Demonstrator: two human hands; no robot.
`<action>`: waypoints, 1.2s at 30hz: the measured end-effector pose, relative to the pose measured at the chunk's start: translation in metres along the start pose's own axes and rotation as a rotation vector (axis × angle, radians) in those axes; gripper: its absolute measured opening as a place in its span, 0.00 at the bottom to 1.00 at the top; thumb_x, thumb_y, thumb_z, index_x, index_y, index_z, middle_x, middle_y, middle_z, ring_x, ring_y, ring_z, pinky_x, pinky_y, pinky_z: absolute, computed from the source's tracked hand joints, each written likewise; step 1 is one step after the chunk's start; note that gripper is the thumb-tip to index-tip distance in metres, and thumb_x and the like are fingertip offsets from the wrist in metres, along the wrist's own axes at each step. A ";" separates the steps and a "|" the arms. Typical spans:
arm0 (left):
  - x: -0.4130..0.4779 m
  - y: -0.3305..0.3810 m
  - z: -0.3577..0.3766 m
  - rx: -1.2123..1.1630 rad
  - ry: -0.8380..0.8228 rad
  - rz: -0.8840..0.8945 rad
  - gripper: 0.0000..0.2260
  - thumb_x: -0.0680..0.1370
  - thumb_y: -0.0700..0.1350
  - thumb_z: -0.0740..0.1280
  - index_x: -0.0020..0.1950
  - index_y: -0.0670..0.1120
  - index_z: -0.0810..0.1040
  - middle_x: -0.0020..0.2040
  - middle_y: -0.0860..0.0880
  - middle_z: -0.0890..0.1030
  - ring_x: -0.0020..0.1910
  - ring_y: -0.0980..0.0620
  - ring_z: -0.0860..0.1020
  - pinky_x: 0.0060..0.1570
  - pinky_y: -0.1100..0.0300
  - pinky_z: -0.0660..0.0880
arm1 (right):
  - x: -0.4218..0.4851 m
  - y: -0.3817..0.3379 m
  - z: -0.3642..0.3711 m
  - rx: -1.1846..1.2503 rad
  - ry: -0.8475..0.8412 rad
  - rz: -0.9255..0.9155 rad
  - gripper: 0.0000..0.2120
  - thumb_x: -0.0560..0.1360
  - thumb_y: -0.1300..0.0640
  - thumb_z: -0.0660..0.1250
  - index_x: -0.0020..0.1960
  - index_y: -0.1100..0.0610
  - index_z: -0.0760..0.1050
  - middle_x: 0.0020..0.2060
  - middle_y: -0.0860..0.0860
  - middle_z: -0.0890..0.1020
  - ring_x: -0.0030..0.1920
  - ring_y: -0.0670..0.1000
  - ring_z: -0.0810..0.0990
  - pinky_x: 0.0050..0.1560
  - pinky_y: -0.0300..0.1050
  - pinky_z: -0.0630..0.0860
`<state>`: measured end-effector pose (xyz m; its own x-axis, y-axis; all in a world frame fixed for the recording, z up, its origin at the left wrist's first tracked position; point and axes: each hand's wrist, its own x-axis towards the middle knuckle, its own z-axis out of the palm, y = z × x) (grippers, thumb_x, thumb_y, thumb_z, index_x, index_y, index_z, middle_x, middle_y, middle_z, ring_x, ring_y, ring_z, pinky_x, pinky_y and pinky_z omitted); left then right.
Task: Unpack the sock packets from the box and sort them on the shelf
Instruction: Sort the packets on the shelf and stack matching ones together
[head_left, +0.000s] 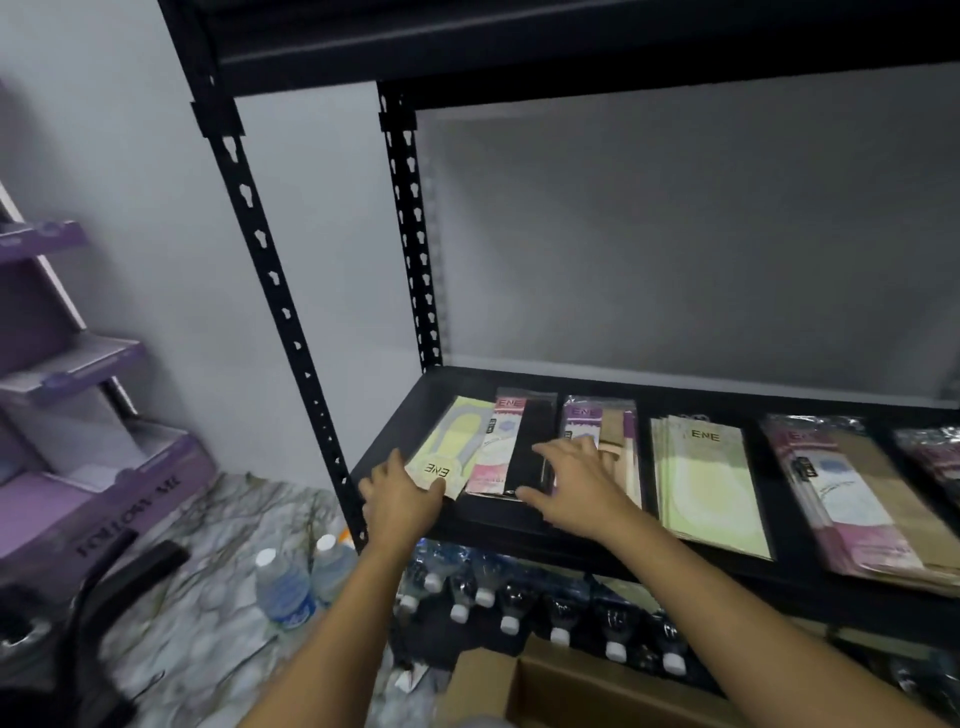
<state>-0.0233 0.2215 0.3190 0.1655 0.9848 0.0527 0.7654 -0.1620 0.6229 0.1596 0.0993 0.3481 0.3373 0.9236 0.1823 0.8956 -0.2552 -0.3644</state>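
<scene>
Head view: we stand at shelf (519, 540). Left hand (400, 499) flat, fingers spread, pressing near end of yellow packet (447, 449), holding nothing. Right hand (576, 480) open over black packet (530, 447), no grip closed. Both packets run long axis front-to-back on shelf. Box (545, 691) below shelf edge. We judge left hand nearer yellow packet.

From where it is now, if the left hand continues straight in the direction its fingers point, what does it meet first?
The left hand already overlaps the near corner of the yellow-green sock packet. Going straight on, it would probably slide further along that packet toward the shelf's back; depth is unclear.
</scene>
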 end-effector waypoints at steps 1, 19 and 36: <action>0.001 0.000 0.001 0.047 -0.012 -0.006 0.38 0.76 0.57 0.67 0.79 0.44 0.56 0.75 0.41 0.65 0.73 0.38 0.60 0.68 0.44 0.64 | 0.002 -0.004 0.004 -0.043 -0.039 -0.014 0.36 0.73 0.38 0.65 0.74 0.53 0.61 0.72 0.49 0.66 0.72 0.52 0.57 0.69 0.53 0.58; -0.024 -0.020 -0.013 -0.670 0.148 -0.145 0.32 0.66 0.34 0.77 0.67 0.46 0.68 0.60 0.43 0.74 0.49 0.48 0.78 0.44 0.59 0.76 | -0.017 -0.033 0.036 -0.201 0.059 -0.155 0.21 0.80 0.44 0.57 0.69 0.50 0.69 0.64 0.48 0.72 0.59 0.55 0.70 0.62 0.51 0.64; -0.051 -0.032 -0.031 -1.352 0.210 -0.320 0.12 0.81 0.37 0.62 0.61 0.52 0.73 0.59 0.41 0.81 0.55 0.42 0.81 0.57 0.42 0.78 | -0.045 -0.066 0.019 1.153 0.130 0.614 0.19 0.71 0.64 0.73 0.57 0.56 0.70 0.47 0.53 0.79 0.39 0.51 0.80 0.44 0.45 0.81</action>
<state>-0.0758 0.1780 0.3208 -0.0865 0.9773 -0.1933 -0.4499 0.1347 0.8828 0.0800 0.0801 0.3468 0.6820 0.6944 -0.2295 -0.1523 -0.1721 -0.9732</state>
